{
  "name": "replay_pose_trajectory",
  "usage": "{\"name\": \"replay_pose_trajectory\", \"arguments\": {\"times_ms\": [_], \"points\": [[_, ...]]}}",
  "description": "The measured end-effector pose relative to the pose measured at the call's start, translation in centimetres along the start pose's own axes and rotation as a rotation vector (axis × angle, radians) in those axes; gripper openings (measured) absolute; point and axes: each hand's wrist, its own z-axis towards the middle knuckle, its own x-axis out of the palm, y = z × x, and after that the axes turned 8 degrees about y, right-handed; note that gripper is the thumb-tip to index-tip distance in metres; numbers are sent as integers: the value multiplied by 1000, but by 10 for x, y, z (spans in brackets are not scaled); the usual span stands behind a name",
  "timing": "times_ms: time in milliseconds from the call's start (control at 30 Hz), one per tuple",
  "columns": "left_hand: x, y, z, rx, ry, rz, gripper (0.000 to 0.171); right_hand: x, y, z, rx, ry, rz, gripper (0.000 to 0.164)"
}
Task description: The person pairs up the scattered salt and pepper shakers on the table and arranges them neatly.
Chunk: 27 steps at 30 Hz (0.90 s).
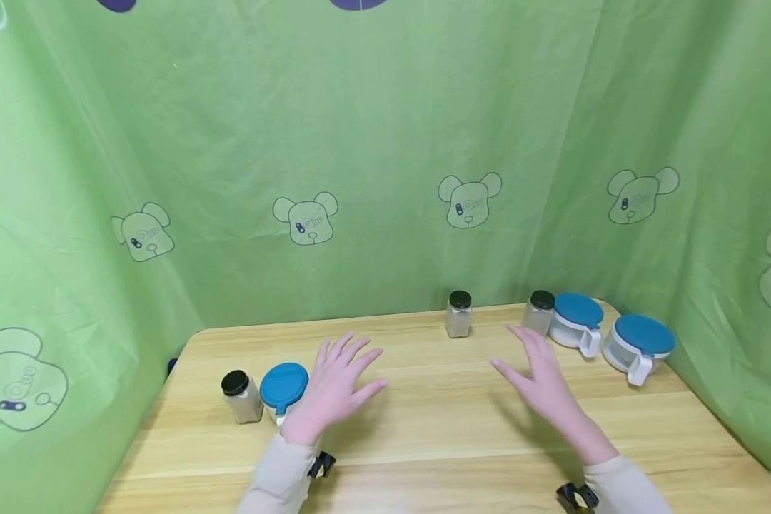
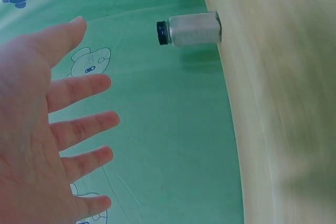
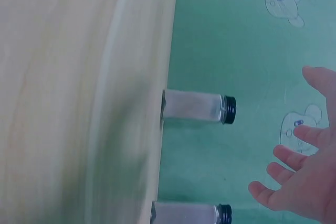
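Observation:
My left hand (image 1: 334, 389) hovers over the left part of the table with its fingers spread, holding nothing. It partly hides a round jar with a blue lid (image 1: 284, 385); a black-capped jar (image 1: 243, 398) stands left of that. On the other side, my right hand (image 1: 542, 378) is raised above the wood with thumb and fingers apart, also holding nothing. Nearest to it at the back are a black-capped jar (image 1: 537, 315) and another black-capped jar (image 1: 459, 314). Both wrist views show the palms facing inward, the left hand (image 2: 31, 124) and the right hand (image 3: 310, 177) touching no object.
Two blue-lidded jars with white handles, one further back (image 1: 576, 323) and one nearer (image 1: 637, 346), stand at the table's right rear. The wooden table (image 1: 424, 428) ends at a green curtain (image 1: 373, 143) printed with bear heads, which also hangs along both sides.

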Motion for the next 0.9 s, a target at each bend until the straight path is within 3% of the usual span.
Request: {"name": "replay_pose_trajectory", "arguments": {"times_ms": [533, 900], "points": [[2, -19, 30, -42, 82, -65, 58, -25, -22, 4, 28, -88, 12, 69], [9, -26, 49, -83, 94, -143, 59, -49, -34, 2, 73, -151, 17, 69]]}}
